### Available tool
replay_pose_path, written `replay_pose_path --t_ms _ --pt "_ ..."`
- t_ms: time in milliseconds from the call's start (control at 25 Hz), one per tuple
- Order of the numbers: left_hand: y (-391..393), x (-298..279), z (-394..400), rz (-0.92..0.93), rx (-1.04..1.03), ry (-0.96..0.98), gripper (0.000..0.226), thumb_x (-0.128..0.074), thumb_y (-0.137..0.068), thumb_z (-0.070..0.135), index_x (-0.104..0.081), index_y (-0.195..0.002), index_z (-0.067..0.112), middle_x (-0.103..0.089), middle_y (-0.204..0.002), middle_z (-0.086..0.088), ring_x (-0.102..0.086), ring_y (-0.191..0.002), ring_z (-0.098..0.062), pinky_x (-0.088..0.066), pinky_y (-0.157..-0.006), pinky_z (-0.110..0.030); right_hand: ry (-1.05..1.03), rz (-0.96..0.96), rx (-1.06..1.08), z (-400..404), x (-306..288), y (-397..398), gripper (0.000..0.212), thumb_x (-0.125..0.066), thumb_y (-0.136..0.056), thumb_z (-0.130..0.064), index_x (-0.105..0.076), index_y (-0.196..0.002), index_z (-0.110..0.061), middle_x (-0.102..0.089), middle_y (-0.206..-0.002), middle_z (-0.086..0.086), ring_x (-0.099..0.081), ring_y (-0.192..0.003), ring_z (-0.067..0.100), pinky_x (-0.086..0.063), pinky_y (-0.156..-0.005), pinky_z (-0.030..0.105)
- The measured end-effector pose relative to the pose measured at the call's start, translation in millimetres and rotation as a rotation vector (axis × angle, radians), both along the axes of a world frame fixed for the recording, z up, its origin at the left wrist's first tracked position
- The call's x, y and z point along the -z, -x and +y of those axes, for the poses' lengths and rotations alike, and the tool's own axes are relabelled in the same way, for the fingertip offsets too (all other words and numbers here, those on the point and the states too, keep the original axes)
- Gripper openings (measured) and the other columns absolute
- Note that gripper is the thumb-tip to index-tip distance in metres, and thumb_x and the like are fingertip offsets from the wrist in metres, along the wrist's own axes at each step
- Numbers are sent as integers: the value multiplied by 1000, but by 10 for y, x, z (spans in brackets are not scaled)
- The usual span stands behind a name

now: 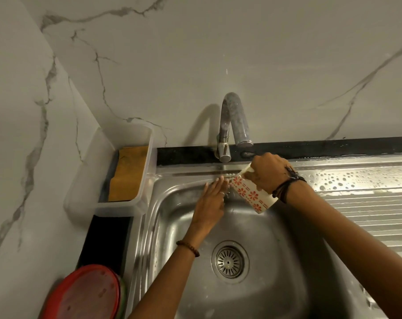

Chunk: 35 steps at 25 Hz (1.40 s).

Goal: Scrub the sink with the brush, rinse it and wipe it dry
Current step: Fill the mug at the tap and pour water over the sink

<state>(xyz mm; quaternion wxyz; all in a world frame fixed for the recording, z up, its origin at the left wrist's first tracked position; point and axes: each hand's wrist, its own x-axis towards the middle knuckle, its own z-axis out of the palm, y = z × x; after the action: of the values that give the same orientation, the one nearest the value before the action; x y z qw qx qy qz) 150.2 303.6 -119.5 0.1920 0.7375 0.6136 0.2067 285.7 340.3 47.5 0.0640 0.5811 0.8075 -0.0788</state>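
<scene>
- Head view: I am tipping the cup (253,194) in my curled right hand (267,172) over the sink (276,226) back wall, apparently rinsing;
- my left hand (210,203), fingers straight, is rubbing there; no brush visible.

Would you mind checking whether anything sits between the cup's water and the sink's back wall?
Only the left hand: its straight fingers rest on the back wall of the sink, right before the mouth of the tilted cup that the right hand grips. Nothing else visible intervenes.

Sink (276,238) brushed glossy steel; wall (195,54) smooth marble; tray (144,157) translucent plastic.
</scene>
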Motion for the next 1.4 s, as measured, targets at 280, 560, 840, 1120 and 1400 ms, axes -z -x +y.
replay_pose_path --t_ms 280,560,840,1120,1400 --pt "-63 -775 759 -903 -437 286 84 -55 -85 51 -6 -148 26 -52 -130 -9 -58 -107 -25 -48 -95 -44 225 335 133 -233 126 -335 38 -55 -90 -36 -67 -100 -2 -73 -96 10 -69 -72 19 -55 -64 25" --pt "-25 -616 1150 -1100 -475 547 46 -46 -95 19 -35 -136 1 -56 -93 -12 -57 -63 -17 -50 -45 -24 287 677 222 -433 278 -333 34 -59 -88 -34 -69 -95 -2 -74 -93 11 -69 -63 13 -56 -61 17" --pt "90 -427 1006 -1690 -421 660 50 -46 -96 25 -30 -143 24 -55 -120 -19 -62 -91 -25 -56 -57 -30 318 812 252 -527 411 -373 35 -64 -84 -33 -72 -81 1 -75 -88 9 -72 -75 19 -60 -74 34" --pt "198 -143 1078 -1809 -174 899 113 -90 -54 26 -25 -147 28 -64 -101 -11 -70 -77 -21 -57 -62 -31 326 841 237 -575 397 -442 34 -64 -84 -30 -71 -83 4 -74 -93 9 -71 -80 19 -59 -77 35" --pt "100 -558 1024 -1507 -326 706 53 -47 -94 21 -28 -144 17 -58 -96 -13 -57 -77 -19 -54 -58 -28 277 695 201 -577 372 -420 31 -58 -87 -35 -70 -90 -6 -73 -96 8 -66 -69 12 -54 -66 18"
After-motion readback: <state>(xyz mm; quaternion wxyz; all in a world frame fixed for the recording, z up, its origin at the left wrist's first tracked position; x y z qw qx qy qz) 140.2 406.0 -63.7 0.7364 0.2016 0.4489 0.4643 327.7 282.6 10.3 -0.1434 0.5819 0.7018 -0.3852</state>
